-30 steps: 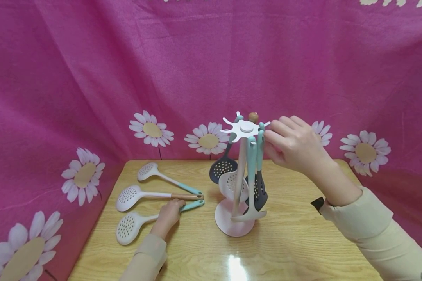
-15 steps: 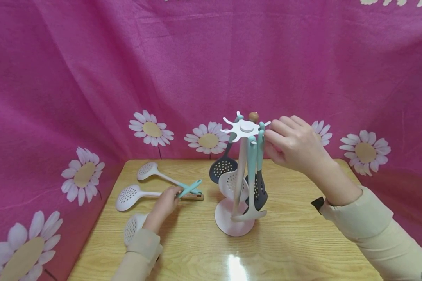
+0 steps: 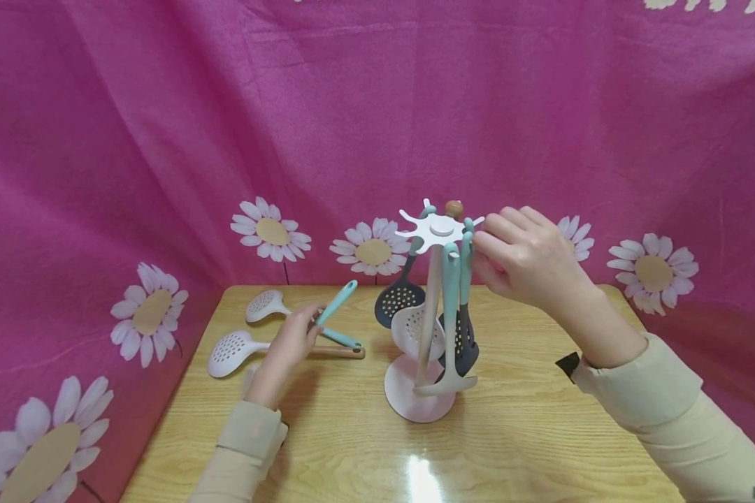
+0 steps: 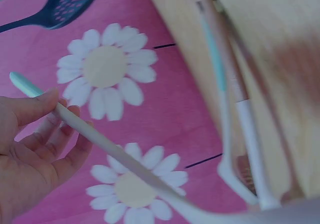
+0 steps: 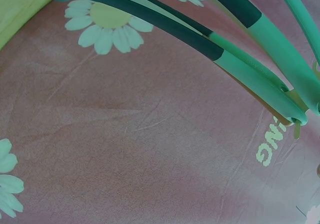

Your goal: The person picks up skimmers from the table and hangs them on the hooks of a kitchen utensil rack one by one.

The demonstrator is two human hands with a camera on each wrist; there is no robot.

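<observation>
My left hand (image 3: 296, 339) pinches the teal handle (image 3: 336, 302) of a white skimmer between thumb and fingers. In the left wrist view its pale shaft (image 4: 110, 146) slants down to the right; the head view mostly hides its head behind the forearm. My right hand (image 3: 528, 258), fingers curled, holds the end of an arm at the top of a white utensil rack (image 3: 442, 226). The right wrist view leaves this hand out and shows teal handles (image 5: 260, 84) of hanging utensils. A white ladle (image 3: 451, 293) hangs at the rack's front.
Two white skimmers lie on the wooden table at left, one teal-handled (image 3: 264, 305), one wooden-handled (image 3: 229, 353). A dark skimmer (image 3: 399, 300), a white skimmer (image 3: 409, 332) and a dark slotted utensil (image 3: 468, 353) hang on the rack. A pink flowered cloth (image 3: 352, 140) surrounds the table.
My left hand has picked up the nearest teal-handled skimmer from the table and moved it up and away, its handle end now tilted upward. My right hand stays at the rack's top.
</observation>
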